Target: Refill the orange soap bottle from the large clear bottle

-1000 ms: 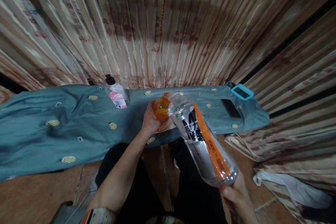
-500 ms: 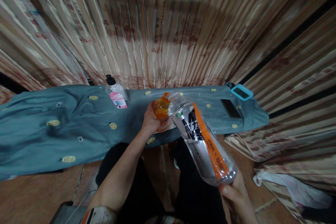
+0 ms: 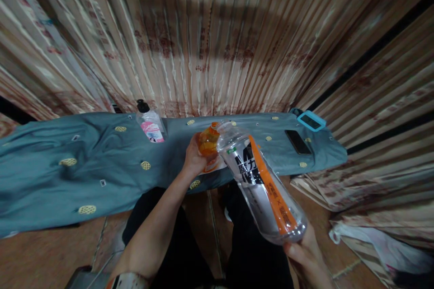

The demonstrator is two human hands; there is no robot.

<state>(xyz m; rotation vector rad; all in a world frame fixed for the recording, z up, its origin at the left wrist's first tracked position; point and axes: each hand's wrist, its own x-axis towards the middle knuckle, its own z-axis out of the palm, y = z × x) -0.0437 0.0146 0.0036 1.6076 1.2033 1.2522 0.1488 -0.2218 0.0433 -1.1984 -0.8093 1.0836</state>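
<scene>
My left hand (image 3: 195, 157) is wrapped round an orange bottle (image 3: 209, 141) with an orange neck, over the cloth. In my right hand (image 3: 303, 248) is the base of a large clear plastic bottle (image 3: 261, 185), which has an orange and black label. The clear bottle is tilted, its neck end pointing up and left to the mouth of the orange one. Whether the two mouths touch, and whether any liquid runs between them, I cannot tell. My left fingers are partly hidden behind the orange bottle.
A pump bottle (image 3: 151, 124) with a pink label stands on the teal cloth (image 3: 118, 167) to the left. Toward the right end lie a dark phone (image 3: 297, 142) and a blue-framed device (image 3: 311, 120). Pleated curtains (image 3: 210, 45) hang behind and along the right side.
Both hands hold their bottles almost as before. The whole view has shifted very slightly, with the cloth and its objects sitting a little lower.
</scene>
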